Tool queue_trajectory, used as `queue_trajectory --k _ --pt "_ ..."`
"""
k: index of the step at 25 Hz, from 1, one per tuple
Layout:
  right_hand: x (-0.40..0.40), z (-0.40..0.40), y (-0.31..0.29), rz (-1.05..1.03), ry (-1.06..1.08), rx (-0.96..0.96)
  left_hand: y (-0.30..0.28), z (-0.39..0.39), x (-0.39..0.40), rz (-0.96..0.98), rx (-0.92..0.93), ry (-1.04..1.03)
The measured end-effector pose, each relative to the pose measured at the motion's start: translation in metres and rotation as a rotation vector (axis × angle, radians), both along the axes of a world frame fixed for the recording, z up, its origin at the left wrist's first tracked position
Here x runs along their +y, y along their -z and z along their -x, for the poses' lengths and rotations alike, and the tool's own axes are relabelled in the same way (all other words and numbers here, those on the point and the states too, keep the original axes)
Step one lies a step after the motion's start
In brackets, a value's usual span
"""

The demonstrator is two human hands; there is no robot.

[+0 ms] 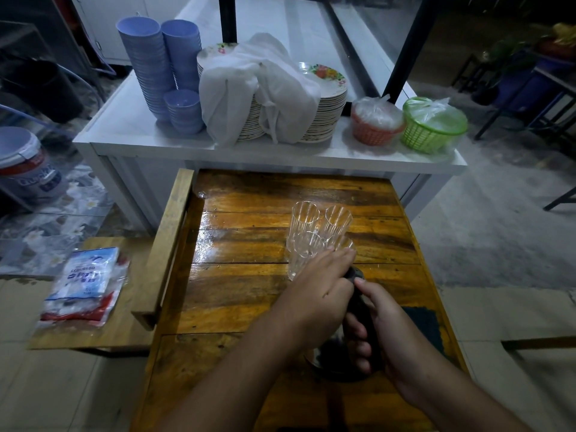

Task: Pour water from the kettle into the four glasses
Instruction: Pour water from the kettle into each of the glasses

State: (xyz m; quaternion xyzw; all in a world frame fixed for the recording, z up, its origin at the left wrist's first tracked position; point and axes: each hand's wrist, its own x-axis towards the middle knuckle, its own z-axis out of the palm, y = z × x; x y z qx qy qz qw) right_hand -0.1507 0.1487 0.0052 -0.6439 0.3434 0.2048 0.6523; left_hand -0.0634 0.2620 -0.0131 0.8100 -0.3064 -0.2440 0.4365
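The dark metal kettle (339,353) with a black handle stands on the varnished wooden surface (249,294), at its near right part, and most of it is hidden behind the two hands. The right hand (383,325) is closed around the black handle, fingers wrapped on it. The left hand (318,294) lies on the top of the kettle, fingers bent down over the lid area; whether it grips or only presses I cannot tell.

Just beyond the kettle, four tall clear ribbed glasses (305,226) stand upright in a tight group, two behind and two in front, touching or almost touching one another. They look empty; no water level is visible in them. The fingertips of the left hand are right at the rim of the nearest right glass.

Behind the wooden surface there is a white counter (124,132). On it stand stacks of blue plastic bowls (156,67), a pile of flowered plates (324,101) partly covered by a white cloth (258,88), an orange mesh basket (374,126) and a green mesh basket (433,126), both holding clear plastic bags with contents I cannot identify.

At left, on a lower wooden bench (103,332), lies a plastic packet with blue and red print (84,285). A white bucket with a lid (21,163) stands on the floor.
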Motion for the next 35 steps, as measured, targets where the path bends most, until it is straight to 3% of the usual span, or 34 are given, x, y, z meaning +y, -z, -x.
queue_trajectory --k 26,35 --pt "-0.004 0.003 -0.005 -0.064 -0.023 -0.059 -0.005 0.001 0.002 0.031 -0.014 0.004" --pt "0.001 0.014 0.038 -0.016 -0.004 -0.211 0.009 0.021 0.001 -0.079 -0.187 0.02"
